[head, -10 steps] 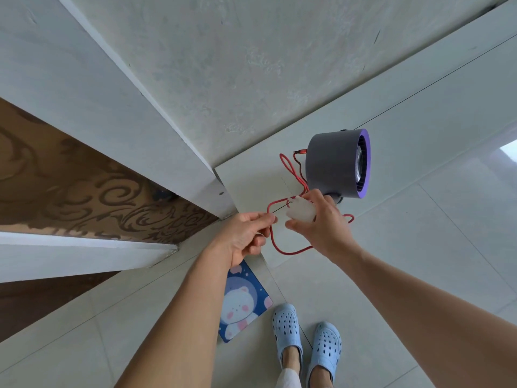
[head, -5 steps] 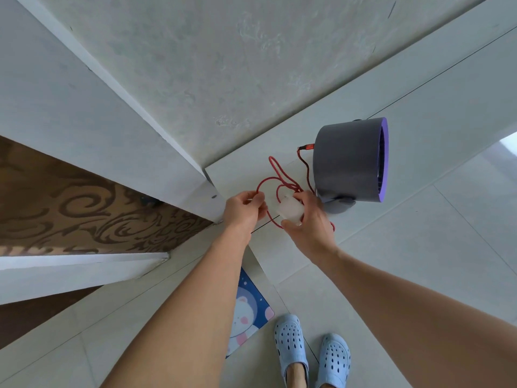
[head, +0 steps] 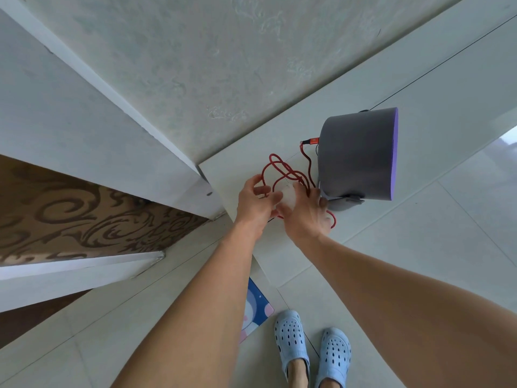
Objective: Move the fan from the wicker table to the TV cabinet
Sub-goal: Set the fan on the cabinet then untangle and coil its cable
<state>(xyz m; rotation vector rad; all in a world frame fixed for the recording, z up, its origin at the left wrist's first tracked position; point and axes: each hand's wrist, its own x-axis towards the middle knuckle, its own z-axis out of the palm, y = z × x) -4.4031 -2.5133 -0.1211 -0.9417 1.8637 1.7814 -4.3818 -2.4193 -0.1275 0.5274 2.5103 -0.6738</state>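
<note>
Already on the pale TV cabinet [head: 436,88], a grey fan [head: 356,155] with a purple front rim stands near its end corner, a red cable [head: 291,172] plugged into its back and looped beside it. The right hand [head: 305,217] pinches a small white plug block [head: 288,196]; the left hand [head: 256,204] curls its fingers around the cable loops. Blue clogs [head: 291,337] stand on the tiled floor [head: 419,236] below.

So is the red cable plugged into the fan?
Plugged in: the cable ends in an orange connector seated in the fan.
</note>
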